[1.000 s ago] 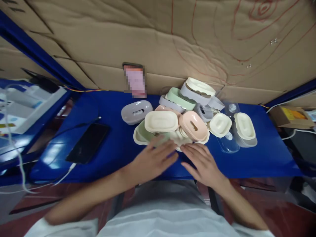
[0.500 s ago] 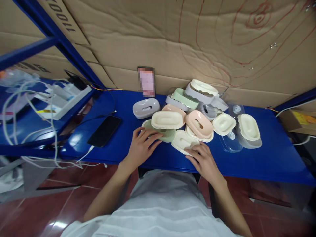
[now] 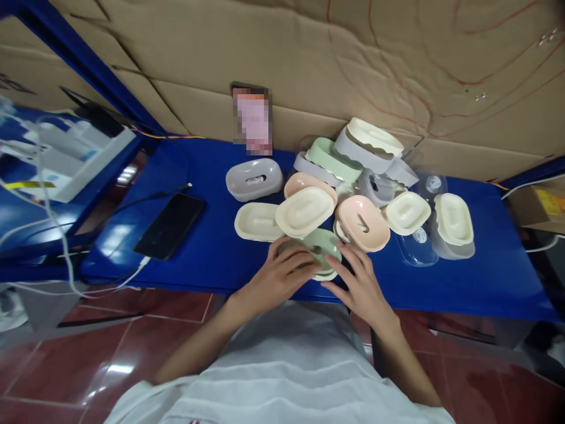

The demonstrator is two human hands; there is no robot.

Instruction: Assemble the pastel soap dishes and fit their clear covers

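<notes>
A green oval soap dish (image 3: 321, 242) with a slot in its base lies over a cream piece whose rim shows below it, near the table's front edge. My left hand (image 3: 286, 271) grips the green dish from the left, its fingers reaching across the top. From the right, my right hand (image 3: 355, 274) holds the same dish at its edge, thumb in front and fingers behind. Just behind it rests a tilted cream tray (image 3: 306, 212), overlapping another cream tray (image 3: 256, 221). To the right sits a peach soap dish (image 3: 362, 222) with a slot.
A grey soap dish (image 3: 255, 179) stands at the back left, and a stack of grey, green and cream dishes (image 3: 364, 156) at the back. Clear lids (image 3: 417, 250) lie on the right. A black phone (image 3: 170, 227) with a white cable lies left on the blue table (image 3: 498, 282).
My left hand has brought the green dish rightward onto the cream piece by my right hand. The cream tray that lay over the green dish now sits tilted behind it. The view has shifted.
</notes>
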